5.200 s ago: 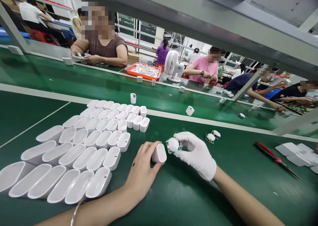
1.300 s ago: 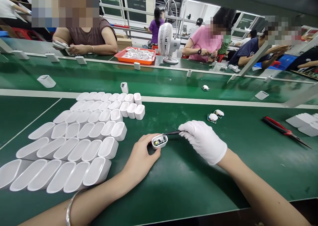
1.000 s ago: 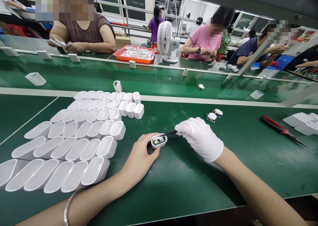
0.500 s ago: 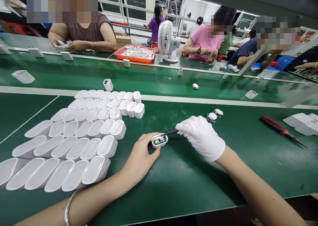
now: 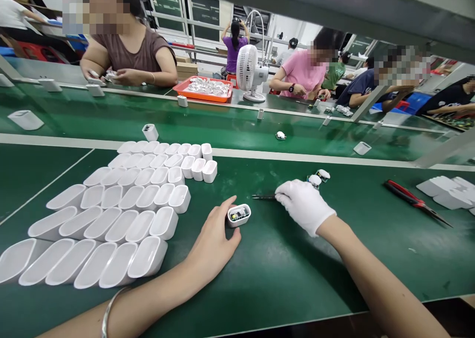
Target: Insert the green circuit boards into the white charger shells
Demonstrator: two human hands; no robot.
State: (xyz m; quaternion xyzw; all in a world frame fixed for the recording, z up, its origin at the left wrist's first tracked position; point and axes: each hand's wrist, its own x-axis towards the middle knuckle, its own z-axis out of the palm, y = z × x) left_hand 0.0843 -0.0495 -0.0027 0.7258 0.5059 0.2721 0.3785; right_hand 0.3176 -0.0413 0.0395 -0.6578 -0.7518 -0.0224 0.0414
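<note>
My bare left hand (image 5: 212, 243) cups a small white charger shell (image 5: 238, 215) that stands on the green table, its open top showing a circuit board inside. My right hand (image 5: 305, 207), in a white glove, pinches dark tweezers (image 5: 263, 197) that lie almost flat, their tips a little to the right of and beyond the shell. Two small boards with white caps (image 5: 319, 177) lie just beyond the gloved hand.
Rows of empty white shells (image 5: 126, 214) fill the table to the left. Red-handled cutters (image 5: 408, 197) and white parts (image 5: 445, 192) lie at the right. Loose shells (image 5: 150, 131) ride the conveyor belt (image 5: 222, 125). Other people work across it, by a fan (image 5: 248, 73) and an orange tray (image 5: 206, 88).
My right hand has drawn the tweezers out of the shell and moved them to the right and away. The parts on the conveyor have drifted left.
</note>
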